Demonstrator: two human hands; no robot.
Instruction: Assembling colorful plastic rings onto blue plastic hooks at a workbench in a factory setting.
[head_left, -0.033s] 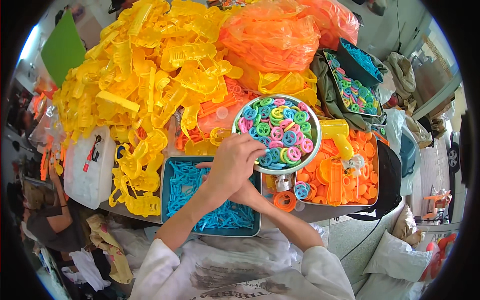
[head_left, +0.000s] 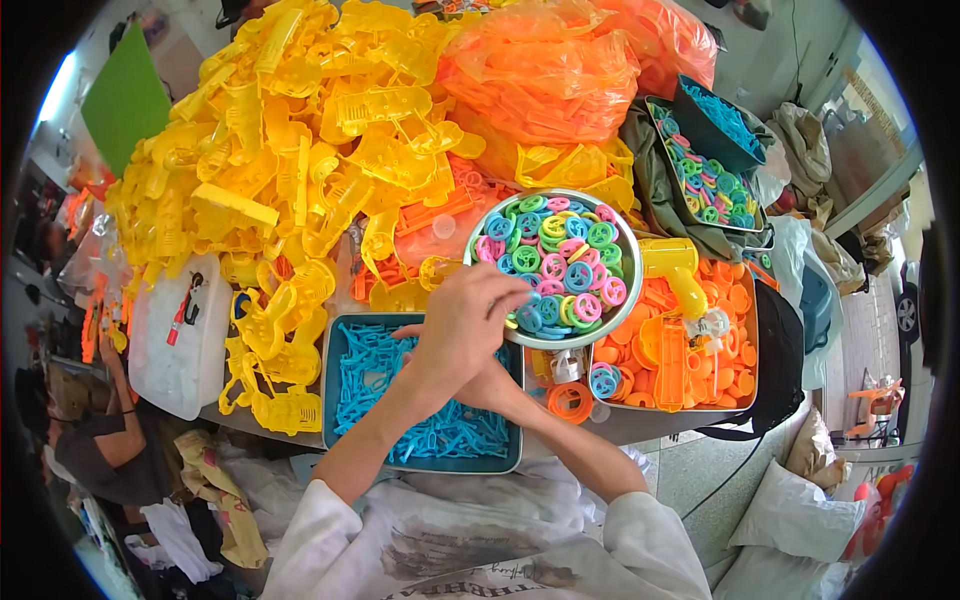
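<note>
My left hand (head_left: 462,325) reaches over the near left rim of a round metal bowl (head_left: 632,235) heaped with small plastic wheels (head_left: 553,265) in pink, green, blue and yellow. Its fingers are closed together, tips against the wheels; whatever they pinch is hidden. Crossing beneath it, my right hand (head_left: 483,388) lies low over a dark teal tray (head_left: 512,440) of slim light-blue plastic parts (head_left: 450,432). Only its wrist edge and some fingertips show past the left hand, so its grip cannot be made out.
Yellow plastic shells (head_left: 290,130) pile high at the back left, beside orange plastic bags (head_left: 540,80). To the right stands a tray of orange parts (head_left: 640,370), with a yellow toy piece (head_left: 672,262) on top. A white tub lid (head_left: 178,340) lies at left; another person (head_left: 115,420) sits beyond.
</note>
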